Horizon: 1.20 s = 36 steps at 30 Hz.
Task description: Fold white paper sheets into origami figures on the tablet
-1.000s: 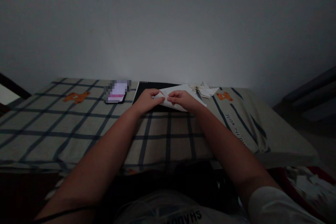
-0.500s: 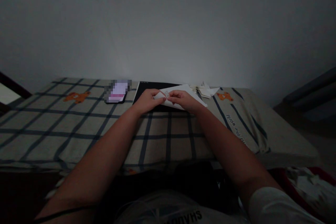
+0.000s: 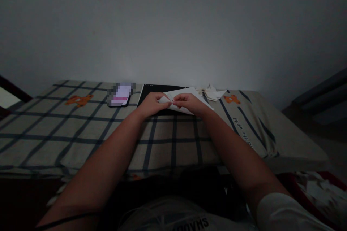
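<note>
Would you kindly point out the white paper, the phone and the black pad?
white paper [image 3: 199,98], head view, its bare right part.
phone [image 3: 120,95], head view, its screen.
black pad [image 3: 148,92], head view, its uncovered left part.

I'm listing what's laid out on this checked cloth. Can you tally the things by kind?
White paper sheet pinched by left hand and right hand: 1
Black pad under it: 1
Phone: 1
Pile of folded paper pieces, pieces too small to count: 1
Orange bear prints on the cloth: 2
Total: 6
</note>
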Each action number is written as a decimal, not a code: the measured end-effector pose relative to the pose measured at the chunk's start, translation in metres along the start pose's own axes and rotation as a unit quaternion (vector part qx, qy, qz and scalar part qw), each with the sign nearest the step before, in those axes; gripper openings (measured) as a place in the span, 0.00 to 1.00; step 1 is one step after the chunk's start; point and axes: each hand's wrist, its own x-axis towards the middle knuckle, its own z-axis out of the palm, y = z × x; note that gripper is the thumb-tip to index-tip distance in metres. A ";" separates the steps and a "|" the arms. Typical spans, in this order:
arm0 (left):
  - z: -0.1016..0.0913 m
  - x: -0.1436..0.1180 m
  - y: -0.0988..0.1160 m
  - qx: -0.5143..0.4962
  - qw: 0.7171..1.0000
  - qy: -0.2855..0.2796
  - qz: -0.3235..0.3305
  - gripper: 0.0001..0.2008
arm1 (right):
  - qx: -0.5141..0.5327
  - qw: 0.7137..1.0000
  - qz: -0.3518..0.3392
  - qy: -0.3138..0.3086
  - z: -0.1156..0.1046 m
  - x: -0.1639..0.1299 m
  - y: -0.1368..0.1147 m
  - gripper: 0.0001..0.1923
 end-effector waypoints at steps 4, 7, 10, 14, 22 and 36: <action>0.000 0.000 0.001 0.002 1.000 0.000 0.004 0.13 | -0.005 1.000 -0.005 -0.013 0.000 0.000 0.001 0.14; 0.001 0.000 0.000 0.000 1.000 0.007 -0.003 0.12 | -0.011 1.000 -0.013 -0.016 0.001 0.000 0.001 0.13; 0.001 0.001 -0.001 0.001 1.000 0.016 -0.014 0.13 | -0.007 1.000 -0.014 -0.006 0.001 0.000 0.000 0.13; 0.000 0.001 -0.003 -0.001 0.999 0.023 -0.023 0.13 | 0.002 1.000 -0.002 -0.006 0.000 -0.001 -0.001 0.14; -0.001 -0.001 -0.001 0.005 1.000 -0.005 -0.018 0.13 | -0.021 1.000 -0.002 -0.008 -0.002 0.000 0.000 0.15; -0.003 0.000 -0.003 0.010 1.000 0.023 -0.016 0.13 | 0.001 1.000 0.004 -0.012 -0.002 -0.001 0.001 0.15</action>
